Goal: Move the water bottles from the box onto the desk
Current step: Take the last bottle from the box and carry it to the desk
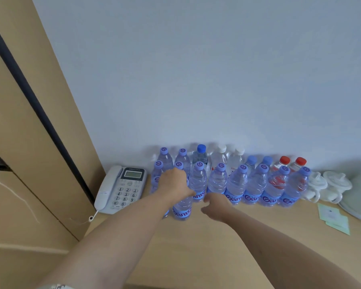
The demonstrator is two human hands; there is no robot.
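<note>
A phone [121, 188] sits on the tabletop [196, 247]; right of it stand the bottles [236, 184], then white cups [329, 186]. Left hand [173, 184] grips one front bottle [182, 207] from above. Right hand [216, 206] hangs loosely curled, empty, beside it. Roughly nineteen bottles: two red-capped, two white-capped.

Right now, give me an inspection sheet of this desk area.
Surface: wooden desk, front area bare.
Job's things: water bottles upright in rows against the wall; box not in view.
Clutter: telephone, white cups, paper notes.
Grippers: left hand on top of a front bottle; right hand beside it, grip unclear.
Cables: phone cord at the desk's left edge.
Surroundings: white wall, wooden cabinet at left.
</note>
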